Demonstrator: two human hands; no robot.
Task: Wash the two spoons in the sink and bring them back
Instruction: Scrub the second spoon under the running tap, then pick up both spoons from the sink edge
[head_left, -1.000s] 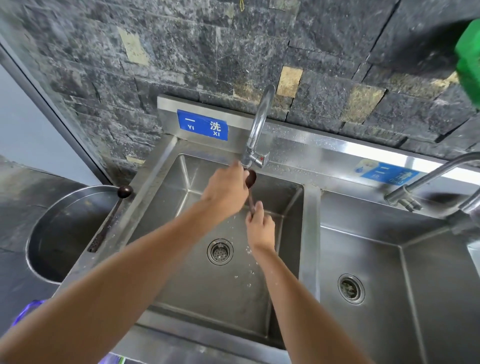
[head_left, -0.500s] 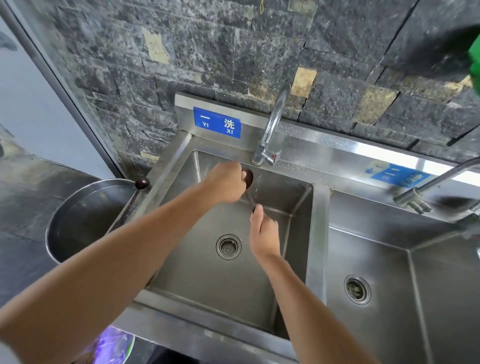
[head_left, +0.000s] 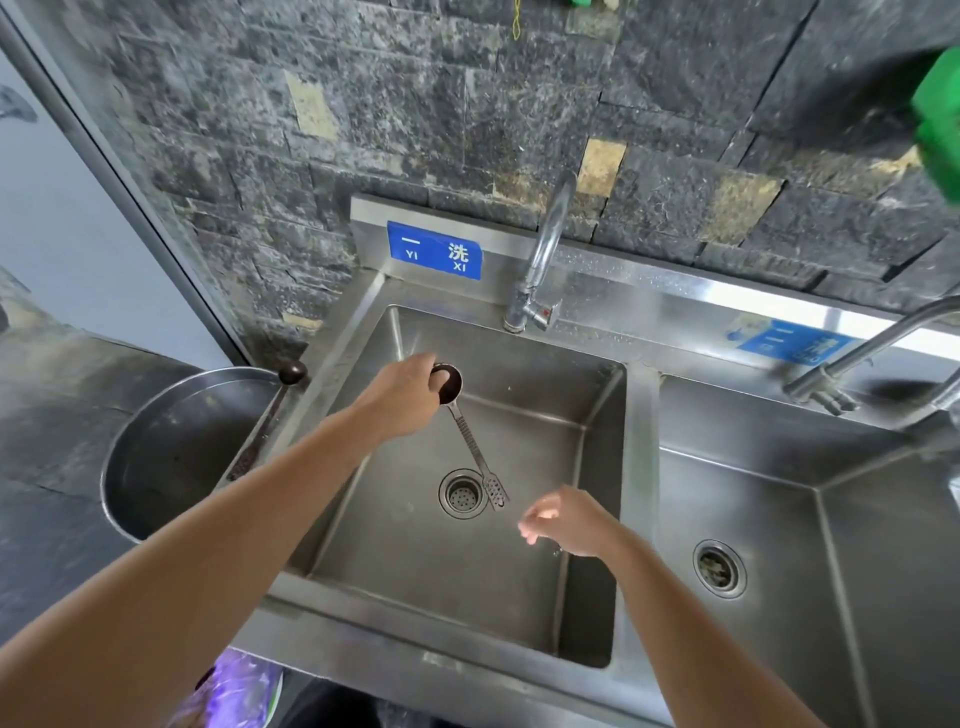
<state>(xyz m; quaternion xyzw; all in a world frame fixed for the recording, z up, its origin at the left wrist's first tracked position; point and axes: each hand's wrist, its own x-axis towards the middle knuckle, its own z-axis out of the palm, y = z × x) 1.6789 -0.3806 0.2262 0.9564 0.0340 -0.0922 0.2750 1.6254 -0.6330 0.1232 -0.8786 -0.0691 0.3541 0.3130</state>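
Observation:
My left hand (head_left: 402, 397) pinches the dark bowl of a metal measuring spoon (head_left: 470, 441) over the left basin of the steel sink (head_left: 467, 644). The spoon's handle hangs down toward the drain (head_left: 461, 492). My right hand (head_left: 563, 519) hovers lower right of the handle, fingers loosely apart, holding nothing. A second spoon (head_left: 270, 415) with a dark round bowl lies on the sink's left rim, its bowl end at the back. The tap (head_left: 540, 260) stands behind the basin; no water runs from it.
A round steel tub (head_left: 156, 457) sits left of the sink. A second basin (head_left: 779, 519) with its own tap (head_left: 852, 364) lies to the right. The dark stone wall (head_left: 467, 104) rises behind, and a green object (head_left: 940, 114) hangs at upper right.
My right hand let go of the spoon's handle and dropped back toward me. My left hand, still on the spoon's bowl, moved away from the tap and down into the basin.

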